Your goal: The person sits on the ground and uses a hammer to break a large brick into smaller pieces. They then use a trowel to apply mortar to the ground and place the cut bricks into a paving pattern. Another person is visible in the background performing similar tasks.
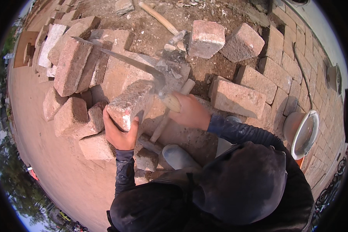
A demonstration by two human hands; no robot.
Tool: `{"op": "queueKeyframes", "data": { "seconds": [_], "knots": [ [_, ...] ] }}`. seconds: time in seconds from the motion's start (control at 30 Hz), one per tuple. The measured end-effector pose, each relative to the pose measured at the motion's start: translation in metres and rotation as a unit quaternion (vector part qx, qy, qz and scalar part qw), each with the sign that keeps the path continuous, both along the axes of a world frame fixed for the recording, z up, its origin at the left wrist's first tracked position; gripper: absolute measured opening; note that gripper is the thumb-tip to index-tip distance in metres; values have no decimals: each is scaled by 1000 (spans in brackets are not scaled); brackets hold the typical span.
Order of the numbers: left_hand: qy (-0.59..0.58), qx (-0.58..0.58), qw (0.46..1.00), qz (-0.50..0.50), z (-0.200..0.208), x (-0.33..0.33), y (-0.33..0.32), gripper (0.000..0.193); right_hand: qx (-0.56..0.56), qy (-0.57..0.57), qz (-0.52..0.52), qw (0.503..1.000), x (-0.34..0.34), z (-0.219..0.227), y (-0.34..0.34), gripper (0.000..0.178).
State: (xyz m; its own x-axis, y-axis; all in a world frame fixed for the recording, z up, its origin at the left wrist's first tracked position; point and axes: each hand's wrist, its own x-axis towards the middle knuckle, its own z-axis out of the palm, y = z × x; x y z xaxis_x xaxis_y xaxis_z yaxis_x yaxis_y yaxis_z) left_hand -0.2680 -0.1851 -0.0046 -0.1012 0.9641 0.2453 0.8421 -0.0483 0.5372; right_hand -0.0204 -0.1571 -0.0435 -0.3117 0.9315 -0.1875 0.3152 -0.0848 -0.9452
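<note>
Hold the paving block (134, 99) firm — just off centre, between nine and ten o'clock — with its near end pinched in the left grip (120, 133), fingers on the nine o'clock side, thumb on the three. Keep those fingertips low and away from the trowel (131, 63), clasped by its wooden handle in the right grip (191, 112), blade pointing to ten o'clock. Best to guide the blade steadily, wrist loose; impossible to tell whether touching the block. Rough, gritty, sandy-pink, tilted, with a pale, faintly reddish patch on the near end; probably heavy. Just beside, toward four o'clock: a wooden-handled tool (161, 127). Farther out: leaning blocks (71, 69) toward ten, a hammer (160, 19) at twelve, a bucket (291, 125) just past three.
</note>
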Motion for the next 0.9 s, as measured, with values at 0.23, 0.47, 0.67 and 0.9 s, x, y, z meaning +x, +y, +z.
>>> {"op": "queueKeyframes", "data": {
  "seconds": [0.23,0.47,0.67,0.9],
  "knots": [
    [11,-7,1000,6,4,3,2,86,-67,-45,38,996,-7,-44,-11,35],
    [0,4,1000,-7,3,5,6,86,1,-62,36,997,0,-54,-8,33],
    [9,7,1000,6,-1,0,2,86,-17,-39,39,998,-1,-15,9,33],
    [13,2,1000,9,4,6,6,86,-83,-60,71,992,1,-73,-8,33]
  ]
}}
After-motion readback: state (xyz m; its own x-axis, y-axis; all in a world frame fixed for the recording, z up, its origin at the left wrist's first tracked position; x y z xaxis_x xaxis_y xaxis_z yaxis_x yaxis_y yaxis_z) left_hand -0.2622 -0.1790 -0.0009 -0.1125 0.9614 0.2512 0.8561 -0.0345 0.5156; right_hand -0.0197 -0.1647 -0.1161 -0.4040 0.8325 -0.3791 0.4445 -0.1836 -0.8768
